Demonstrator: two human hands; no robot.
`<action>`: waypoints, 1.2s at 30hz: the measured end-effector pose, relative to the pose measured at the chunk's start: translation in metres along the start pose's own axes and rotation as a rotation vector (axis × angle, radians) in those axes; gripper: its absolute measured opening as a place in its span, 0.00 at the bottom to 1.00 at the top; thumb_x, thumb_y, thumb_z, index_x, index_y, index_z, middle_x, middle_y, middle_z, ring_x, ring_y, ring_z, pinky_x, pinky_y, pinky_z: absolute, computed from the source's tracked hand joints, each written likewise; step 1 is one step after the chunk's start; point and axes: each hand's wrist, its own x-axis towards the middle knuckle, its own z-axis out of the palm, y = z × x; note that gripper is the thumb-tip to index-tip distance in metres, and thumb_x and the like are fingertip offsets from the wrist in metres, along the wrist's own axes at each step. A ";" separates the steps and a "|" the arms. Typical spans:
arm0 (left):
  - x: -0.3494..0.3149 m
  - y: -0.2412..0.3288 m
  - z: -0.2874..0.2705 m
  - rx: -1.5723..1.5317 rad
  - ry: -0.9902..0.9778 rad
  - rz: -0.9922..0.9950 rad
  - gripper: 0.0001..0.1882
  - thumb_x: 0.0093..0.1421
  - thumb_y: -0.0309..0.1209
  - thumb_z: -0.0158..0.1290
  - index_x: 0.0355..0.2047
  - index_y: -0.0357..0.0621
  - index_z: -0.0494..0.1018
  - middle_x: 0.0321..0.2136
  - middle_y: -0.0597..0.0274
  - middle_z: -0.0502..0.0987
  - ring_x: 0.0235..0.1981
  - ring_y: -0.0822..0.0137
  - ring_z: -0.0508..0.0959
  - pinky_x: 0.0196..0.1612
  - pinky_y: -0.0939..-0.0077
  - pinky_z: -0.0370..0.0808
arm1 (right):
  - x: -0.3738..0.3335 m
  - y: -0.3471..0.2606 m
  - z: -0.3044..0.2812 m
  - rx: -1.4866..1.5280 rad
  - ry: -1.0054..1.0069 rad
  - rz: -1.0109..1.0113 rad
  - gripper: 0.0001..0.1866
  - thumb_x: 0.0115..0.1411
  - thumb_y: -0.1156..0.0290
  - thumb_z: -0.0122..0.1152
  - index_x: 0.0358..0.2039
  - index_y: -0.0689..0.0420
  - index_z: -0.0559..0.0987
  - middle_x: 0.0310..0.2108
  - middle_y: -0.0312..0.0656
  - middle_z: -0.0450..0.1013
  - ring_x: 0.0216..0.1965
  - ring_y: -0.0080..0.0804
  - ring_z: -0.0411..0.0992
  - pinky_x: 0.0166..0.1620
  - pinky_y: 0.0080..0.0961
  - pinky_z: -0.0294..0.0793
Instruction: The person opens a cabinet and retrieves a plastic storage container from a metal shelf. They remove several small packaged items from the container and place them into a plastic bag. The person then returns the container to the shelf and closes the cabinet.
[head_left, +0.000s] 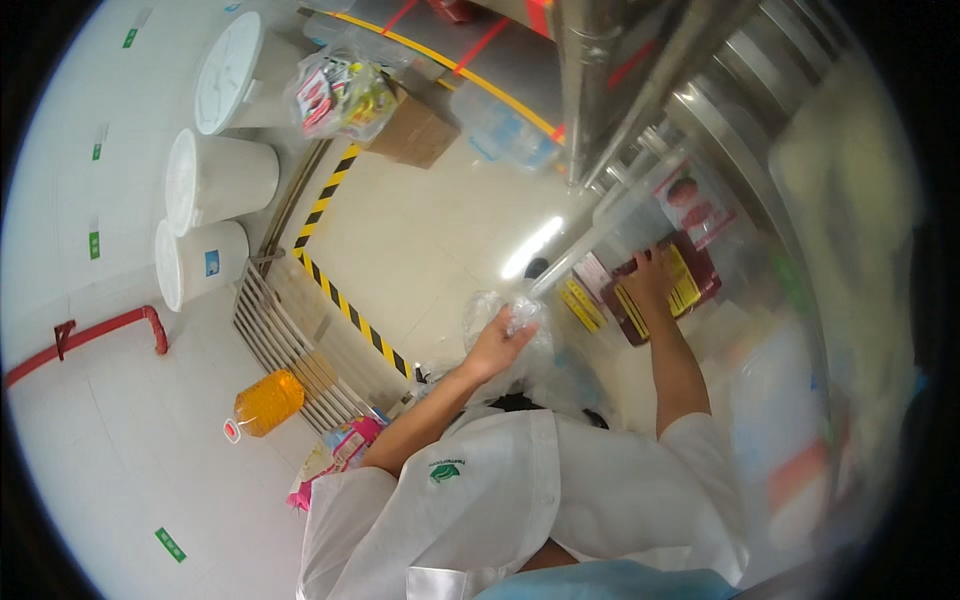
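Note:
My left hand (500, 345) is closed on a crumpled clear plastic bag (483, 312), which hangs in front of my body. On the right, my right hand (648, 280) grips a maroon package (690, 262) with a yellow label, fingers over its upper edge. That package lies tilted at a clear plastic bin (625, 225). Beside it, towards my left hand, is a smaller pack with a yellow printed panel (582, 304). A red-and-white picture label (693, 205) shows just beyond the package. The lower part of the bag is blurred against my white shirt.
Metal shelving (590, 90) rises ahead and to the right. Yellow-black tape (322, 210) marks the floor. At left stand white lidded buckets (235, 170), a metal rack (290, 345) and an oil jug (270, 403). A cardboard box (415, 130) sits beside a bag of colourful packets (345, 95).

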 end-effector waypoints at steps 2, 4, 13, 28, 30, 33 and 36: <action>-0.006 0.002 0.002 -0.049 0.005 -0.014 0.19 0.59 0.32 0.49 0.48 0.38 0.62 0.40 0.63 0.70 0.41 0.72 0.67 0.46 0.77 0.65 | -0.019 0.004 -0.009 -0.001 -0.196 -0.016 0.32 0.45 0.54 0.63 0.52 0.40 0.65 0.60 0.34 0.49 0.62 0.43 0.43 0.56 0.58 0.49; -0.007 -0.002 0.004 -0.035 -0.011 0.007 0.19 0.59 0.32 0.49 0.49 0.38 0.62 0.40 0.62 0.70 0.41 0.72 0.67 0.46 0.77 0.65 | -0.031 0.013 -0.001 -0.036 -0.217 -0.031 0.33 0.44 0.54 0.64 0.52 0.40 0.65 0.60 0.34 0.49 0.62 0.43 0.44 0.56 0.57 0.49; 0.032 0.026 0.079 -0.222 0.040 0.077 0.19 0.56 0.35 0.51 0.45 0.38 0.65 0.36 0.60 0.73 0.38 0.70 0.71 0.42 0.75 0.68 | -0.105 0.079 -0.055 0.162 0.206 -0.070 0.33 0.47 0.58 0.62 0.54 0.49 0.64 0.59 0.42 0.54 0.59 0.42 0.52 0.58 0.44 0.50; -0.005 0.047 0.042 0.009 0.019 0.339 0.33 0.56 0.23 0.48 0.60 0.44 0.47 0.49 0.54 0.65 0.46 0.68 0.67 0.48 0.78 0.64 | -0.094 0.139 -0.027 0.919 0.206 0.200 0.31 0.47 0.60 0.63 0.49 0.62 0.67 0.49 0.53 0.65 0.49 0.44 0.65 0.51 0.30 0.64; -0.013 0.041 0.039 0.110 0.013 0.320 0.35 0.55 0.20 0.47 0.61 0.45 0.46 0.52 0.52 0.63 0.49 0.67 0.66 0.50 0.77 0.63 | -0.051 0.142 -0.056 1.079 0.101 0.395 0.32 0.48 0.58 0.63 0.50 0.64 0.66 0.50 0.53 0.65 0.50 0.43 0.65 0.51 0.28 0.63; -0.030 0.028 0.052 0.200 0.025 0.294 0.32 0.54 0.19 0.46 0.59 0.41 0.49 0.53 0.53 0.62 0.51 0.66 0.64 0.53 0.76 0.60 | 0.055 0.223 0.010 0.899 0.372 0.516 0.30 0.47 0.57 0.63 0.44 0.65 0.68 0.43 0.48 0.68 0.42 0.35 0.69 0.44 0.26 0.67; -0.042 0.007 0.071 0.102 0.098 0.176 0.30 0.56 0.20 0.46 0.59 0.39 0.50 0.52 0.55 0.63 0.51 0.67 0.63 0.54 0.75 0.59 | 0.129 0.265 0.025 0.769 0.399 0.681 0.26 0.47 0.58 0.64 0.38 0.65 0.70 0.37 0.44 0.71 0.36 0.29 0.71 0.38 0.23 0.69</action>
